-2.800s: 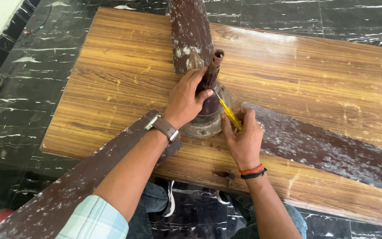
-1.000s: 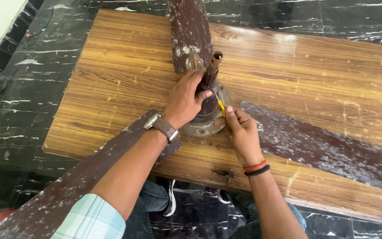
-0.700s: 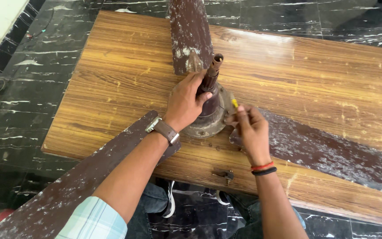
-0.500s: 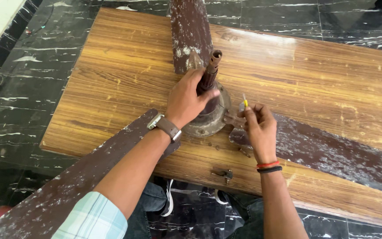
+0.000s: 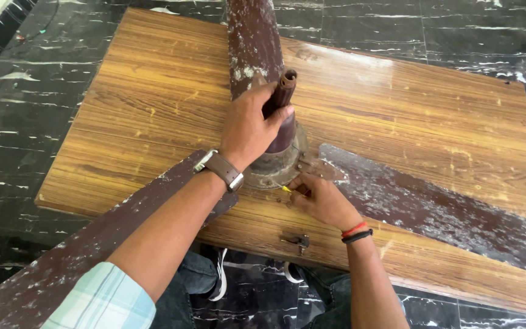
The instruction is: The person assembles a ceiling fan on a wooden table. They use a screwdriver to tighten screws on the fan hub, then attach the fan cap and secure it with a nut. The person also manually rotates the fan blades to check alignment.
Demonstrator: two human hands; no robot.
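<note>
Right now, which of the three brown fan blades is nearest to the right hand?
The speckled brown blade stretching right across the wooden table; the right hand rests at its root, unlike the blade pointing away and the left one.

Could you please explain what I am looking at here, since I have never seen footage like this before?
This is one view from a camera worn on a person's head, looking down at their own two bare hands. No robot is involved. On a wooden table lies an old brown ceiling fan with three worn, paint-flecked blades spreading from a round motor hub. The left hand, with a wristwatch, grips the fan's upright rod. The right hand, with wristbands, is low at the hub's edge and holds a tool with a yellow handle, of which only a small bit shows. A small dark metal part lies on the table near the front edge. The floor below is dark marble tile.
</note>
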